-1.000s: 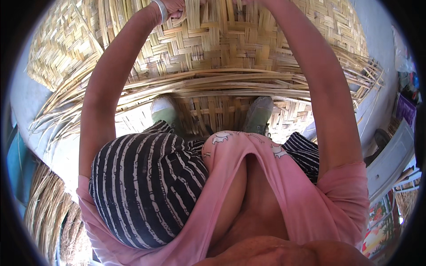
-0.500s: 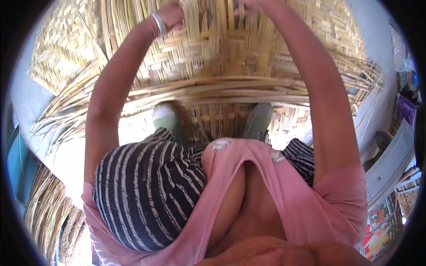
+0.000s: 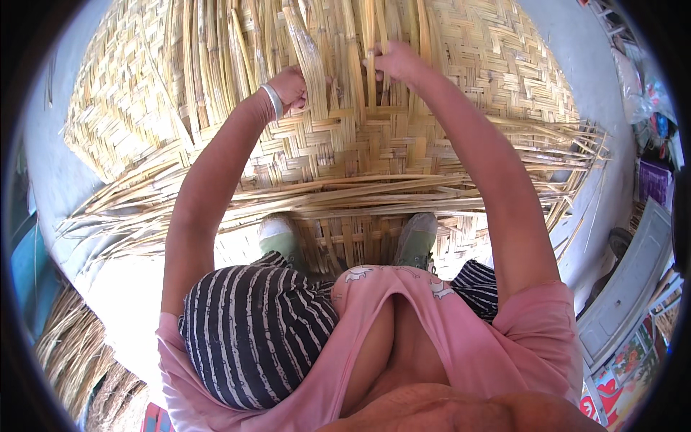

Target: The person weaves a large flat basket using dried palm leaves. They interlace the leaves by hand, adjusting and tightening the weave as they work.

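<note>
Holding pale strips [image 3: 309, 61], printed panel [image 3: 610, 392] at right

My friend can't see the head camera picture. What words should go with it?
A person's left hand and right hand touch long straw-coloured strips on a big woven mat. Closer in are green shoes, black-and-white striped clothing and a pink top.

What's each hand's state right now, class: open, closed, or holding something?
Left hand: closed, holding flat, straw-coloured plant strips.
Right hand: fingers curled at narrow, yellowish plant strips; grip cannot be told.
</note>
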A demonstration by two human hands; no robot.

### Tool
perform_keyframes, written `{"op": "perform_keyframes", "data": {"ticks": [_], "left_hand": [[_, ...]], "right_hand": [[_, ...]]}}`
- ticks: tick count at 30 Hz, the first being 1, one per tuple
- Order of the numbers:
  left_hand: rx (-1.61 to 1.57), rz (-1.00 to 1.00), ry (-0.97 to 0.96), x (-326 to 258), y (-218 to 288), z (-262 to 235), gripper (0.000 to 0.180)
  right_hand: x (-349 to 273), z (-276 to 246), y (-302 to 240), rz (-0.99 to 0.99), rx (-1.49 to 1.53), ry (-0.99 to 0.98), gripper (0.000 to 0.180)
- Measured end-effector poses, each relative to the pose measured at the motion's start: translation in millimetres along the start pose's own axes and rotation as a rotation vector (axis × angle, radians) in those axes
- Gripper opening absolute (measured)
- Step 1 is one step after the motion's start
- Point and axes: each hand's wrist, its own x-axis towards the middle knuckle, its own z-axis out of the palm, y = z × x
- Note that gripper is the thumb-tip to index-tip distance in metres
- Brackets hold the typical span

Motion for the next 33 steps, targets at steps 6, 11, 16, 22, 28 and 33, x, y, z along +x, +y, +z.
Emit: {"op": "perform_keyframes", "data": {"ticks": [6, 11, 16, 22, 28, 33], "left_hand": [[0.029, -0.052, 0.015, 6.1, -1.5, -5.0, 0.038], [-0.025, -0.054, -0.024, 17.1, -12.4, -10.1, 0.033], [-0.139, -0.035, -0.077, 32.5, -35.5, -25.3, 0.032], [-0.176, -0.055, -0.03, 39.5, -37.9, -22.0, 0.032], [0.426, 0.27, -0.06, 56.8, -57.7, -46.5, 0.028], [1.441, 0.405, 0.036, 43.1, -39.6, -24.3, 0.034]], "right_hand": [[-10.5, 8.1, 17.8, -0.11, -0.055, 0.168, 0.018], [-8.3, 11.5, 20.7, -0.204, 0.11, 0.104, 0.027], [-25.1, 4.4, -1.2, 0.049, 0.512, -0.034, 0.049], [-22.3, 9.8, 14.1, 0.041, 0.413, 0.014, 0.068], [-12.4, 9.9, 13.4, 0.057, 0.493, -0.108, 0.077], [-10.8, 6.2, 37.4, 0.08, 0.55, -0.052, 0.055]]}}
